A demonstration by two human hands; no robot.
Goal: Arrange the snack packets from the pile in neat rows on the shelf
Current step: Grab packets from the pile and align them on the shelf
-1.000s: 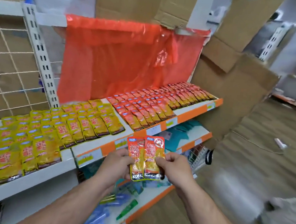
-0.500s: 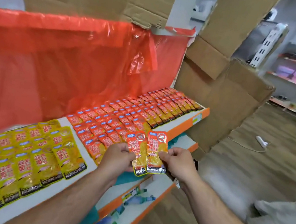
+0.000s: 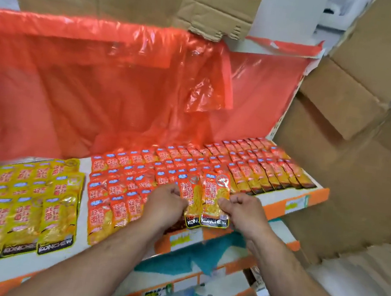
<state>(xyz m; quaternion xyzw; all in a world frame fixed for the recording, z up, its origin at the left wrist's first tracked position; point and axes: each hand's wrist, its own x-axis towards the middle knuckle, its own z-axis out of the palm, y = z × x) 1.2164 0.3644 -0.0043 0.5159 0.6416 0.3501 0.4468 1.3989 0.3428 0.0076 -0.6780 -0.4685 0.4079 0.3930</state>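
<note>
At front edge of white metal shelf [image 3: 54, 268] | left hand [image 3: 167, 206] and right hand [image 3: 243, 211] close together, each pinching one of two orange foil snack packets [image 3: 215, 200] | red plastic sheet [image 3: 96, 97] behind rows [image 3: 236, 168] | brown cardboard [image 3: 364, 145] rightward

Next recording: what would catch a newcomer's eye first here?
The red plastic sheet hanging behind the shelf fills the upper left and centre. Below it, rows of red packets cover the shelf's middle and right, yellow packets its left. At centre, the left hand and right hand hold two red packets between them.
</note>
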